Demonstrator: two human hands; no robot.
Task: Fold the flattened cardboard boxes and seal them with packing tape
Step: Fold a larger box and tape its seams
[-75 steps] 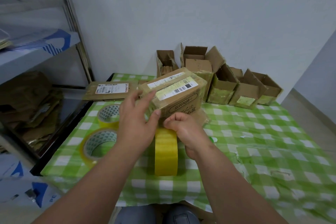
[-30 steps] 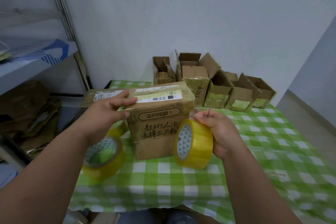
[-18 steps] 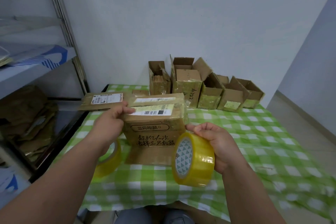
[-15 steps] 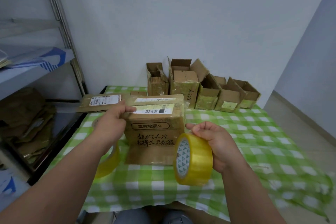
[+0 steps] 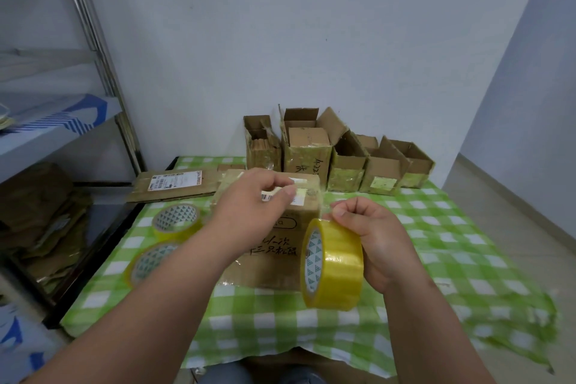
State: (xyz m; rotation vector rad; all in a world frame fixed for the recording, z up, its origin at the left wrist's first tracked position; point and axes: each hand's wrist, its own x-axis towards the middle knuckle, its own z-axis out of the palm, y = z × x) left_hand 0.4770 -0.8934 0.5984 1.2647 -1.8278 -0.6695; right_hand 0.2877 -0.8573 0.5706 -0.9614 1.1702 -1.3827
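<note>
Shifted from box edge onto its top: left hand (image 5: 249, 199), fingers pinching at the label. Box (image 5: 280, 227) standing mid-counter (image 5: 436, 243). Tape roll (image 5: 333, 265) upright, held in right hand (image 5: 374, 237) grip.

Counter (image 5: 452, 227) in the lower middle of the frame, draped in a green-and-white checked cloth (image 5: 436, 252), rumpled toward the lower right. Just left of centre, two rolls of yellow tape (image 5: 176, 221) lying flat, one nearer than the other. At centre, a closed cardboard box (image 5: 280, 246) with handwriting on its front, standing on the cloth. Behind it to the left, a flattened cardboard box (image 5: 177, 185) with a white label, jutting past the counter's left edge. Along the far edge against the wall, a row of open cardboard boxes (image 5: 346, 159), flaps up.
</note>
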